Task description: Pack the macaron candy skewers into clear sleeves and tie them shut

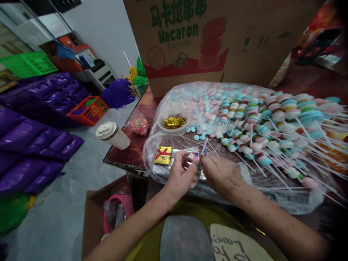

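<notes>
My left hand [183,170] is closed around a candy skewer, mostly hidden by the fingers; its white stick [204,146] points up and away from me. Right beside it, my right hand [221,177] pinches at the base of that stick, and what its fingertips hold is too small to make out. Behind the hands, a clear bowl [174,127] holds gold twist ties [174,122]. A gold pack marked "TWIST TIE" [163,156] lies left of my left hand. Many finished-looking skewers of pastel candies [252,110] are heaped to the right on clear plastic [163,177].
Loose pastel candies [199,137] lie beyond my hands. A tall Macaron carton [187,47] stands at the back. At the table's left edge are a lidded cup [115,136] and a small bag of pink pieces [140,125]. Below sits an open box [92,217].
</notes>
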A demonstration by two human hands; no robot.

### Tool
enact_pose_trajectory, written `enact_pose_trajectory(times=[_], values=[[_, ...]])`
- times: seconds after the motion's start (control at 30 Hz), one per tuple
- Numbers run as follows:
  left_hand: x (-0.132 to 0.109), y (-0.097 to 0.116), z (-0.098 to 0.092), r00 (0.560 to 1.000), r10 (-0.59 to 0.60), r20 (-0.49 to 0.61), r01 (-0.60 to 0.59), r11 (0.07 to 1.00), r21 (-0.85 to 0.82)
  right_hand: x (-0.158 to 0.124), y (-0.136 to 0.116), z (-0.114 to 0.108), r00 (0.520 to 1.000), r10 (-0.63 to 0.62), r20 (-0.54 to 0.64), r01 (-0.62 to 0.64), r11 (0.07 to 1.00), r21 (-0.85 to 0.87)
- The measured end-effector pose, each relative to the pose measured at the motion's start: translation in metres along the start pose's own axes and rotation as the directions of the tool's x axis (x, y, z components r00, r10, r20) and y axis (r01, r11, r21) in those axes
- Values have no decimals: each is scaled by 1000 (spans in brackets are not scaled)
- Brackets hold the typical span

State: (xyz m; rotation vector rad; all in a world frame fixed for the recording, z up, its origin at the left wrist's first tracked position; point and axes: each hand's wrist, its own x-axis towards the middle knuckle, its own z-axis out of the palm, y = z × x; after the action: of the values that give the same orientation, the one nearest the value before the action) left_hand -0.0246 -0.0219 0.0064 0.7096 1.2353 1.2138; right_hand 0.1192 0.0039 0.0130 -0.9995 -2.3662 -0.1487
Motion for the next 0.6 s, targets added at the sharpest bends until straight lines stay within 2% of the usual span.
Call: enact_pose_trajectory(times=[0.07,0.1,0.13,0.17,0.23,0.27,0.3,0.33,0.4,0.47,0.5,0.53,0.6], values=[[-1,13,-5,986,-146,82,142,989,47,2,-2,-5,992,-29,-126,18,996,-86],[-2,23,-10,955,-241,171,239,971,33,2,-5,-6,988,-37,-150,30,998,-46],[-3,36,-16,904,-317,286,328,945,11,2,-10,-6,988,-40,-148,45,999,30],[-3,50,-23,886,-287,363,330,942,-60,1,-14,-5,992,-31,-123,47,991,127],[-3,75,-39,936,-9,352,89,973,-212,1,-19,0,996,43,-76,-22,965,261],[-3,82,-45,927,72,369,3,980,-199,2,-20,2,989,127,-72,-101,953,287],[-3,84,-50,903,70,423,-18,992,-126,3,-20,4,969,232,-85,-196,930,310],[-2,82,-51,886,-15,463,15,1000,4,4,-20,4,940,329,-95,-278,894,352],[-2,65,-46,863,-101,495,48,992,119,8,-24,4,894,448,-25,-373,771,516],[-3,41,-33,898,-144,415,32,964,265,10,-33,4,877,464,125,-411,589,696],[-4,31,-26,915,-143,376,40,963,268,11,-39,4,870,452,195,-425,489,762],[-5,23,-20,929,-133,346,39,963,267,12,-44,5,849,456,265,-452,369,812],[-5,16,-15,943,-99,318,21,971,239,13,-51,7,766,468,441,-521,49,852]])
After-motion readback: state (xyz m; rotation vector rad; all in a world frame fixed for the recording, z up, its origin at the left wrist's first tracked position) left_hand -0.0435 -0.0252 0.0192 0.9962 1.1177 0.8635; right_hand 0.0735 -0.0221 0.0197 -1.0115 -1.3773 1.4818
